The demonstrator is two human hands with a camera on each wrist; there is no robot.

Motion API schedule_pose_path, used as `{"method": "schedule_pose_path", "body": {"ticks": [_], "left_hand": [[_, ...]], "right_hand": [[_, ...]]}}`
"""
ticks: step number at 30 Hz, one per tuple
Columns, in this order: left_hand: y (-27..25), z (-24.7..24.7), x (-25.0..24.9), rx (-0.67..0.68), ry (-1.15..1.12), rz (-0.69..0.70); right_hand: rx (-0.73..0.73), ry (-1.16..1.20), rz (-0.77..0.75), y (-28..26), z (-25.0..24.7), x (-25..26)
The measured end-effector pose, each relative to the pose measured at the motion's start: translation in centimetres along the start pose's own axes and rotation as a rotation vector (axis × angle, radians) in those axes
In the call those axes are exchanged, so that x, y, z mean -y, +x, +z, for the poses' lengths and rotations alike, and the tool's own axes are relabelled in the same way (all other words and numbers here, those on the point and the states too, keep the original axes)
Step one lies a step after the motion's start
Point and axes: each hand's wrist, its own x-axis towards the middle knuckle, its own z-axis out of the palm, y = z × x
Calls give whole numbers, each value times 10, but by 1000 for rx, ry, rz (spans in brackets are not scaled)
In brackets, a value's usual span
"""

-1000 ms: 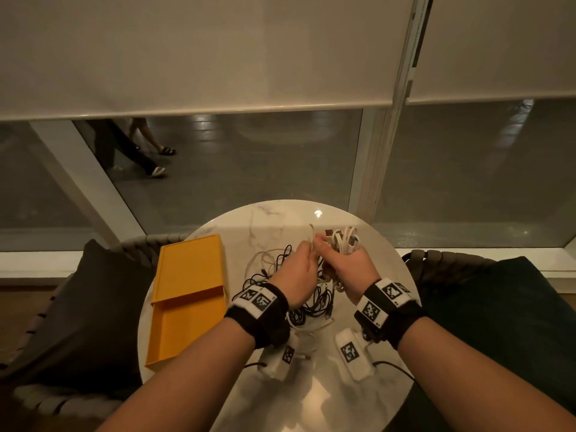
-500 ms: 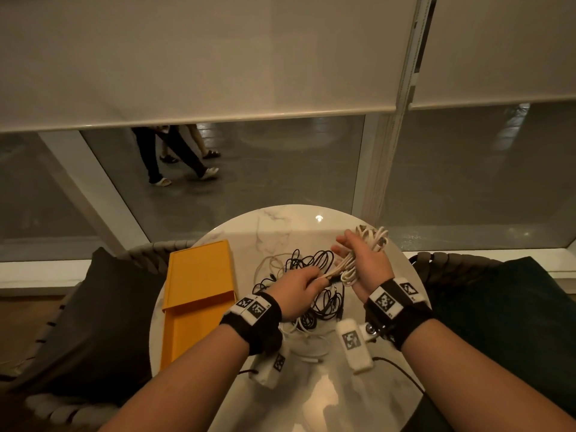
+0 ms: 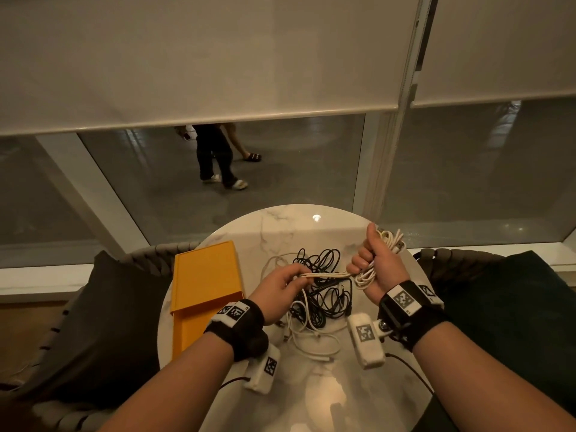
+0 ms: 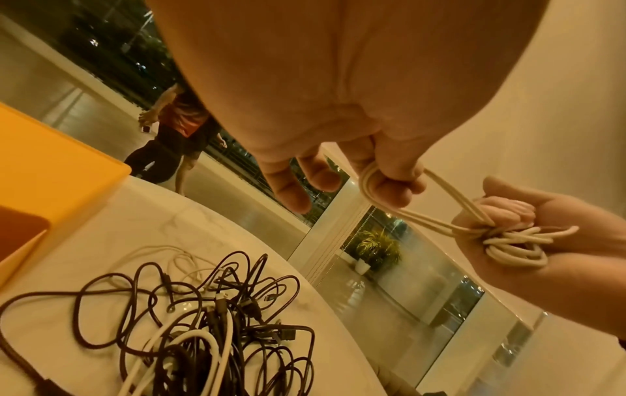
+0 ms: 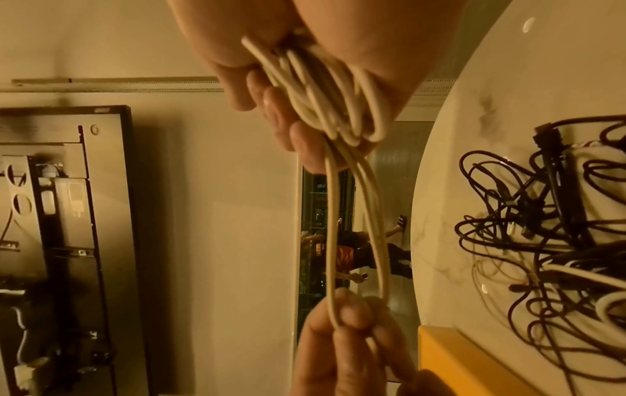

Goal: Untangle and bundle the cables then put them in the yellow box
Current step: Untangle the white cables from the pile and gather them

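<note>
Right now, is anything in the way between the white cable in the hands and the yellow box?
Nothing visible blocks it. The white cable is stretched between the left hand and right hand, above the tangled pile. The yellow box lies open just left of the left hand.

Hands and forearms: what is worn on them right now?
Forearms bare, no sleeves. Each wrist has a black band with white square-patterned tags: left band, right band. A white tagged camera block hangs under each: left, right, trailing thin dark cables.
</note>
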Motion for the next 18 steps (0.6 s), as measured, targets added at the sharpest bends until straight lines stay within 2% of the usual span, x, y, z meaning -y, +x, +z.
{"method": "schedule_pose_path", "body": {"ticks": [6, 12, 15, 18], "left_hand": [[4, 1, 0, -29, 20, 86], [16, 3, -22, -43, 25, 132], [22, 7, -38, -41, -82, 118], [26, 12, -49, -44, -144, 113]], "right_hand": [[15, -267, -27, 2, -15, -5], [17, -725, -84, 0, -27, -16], [94, -805, -72, -5, -29, -24], [139, -725, -73, -10, -29, -24]]}}
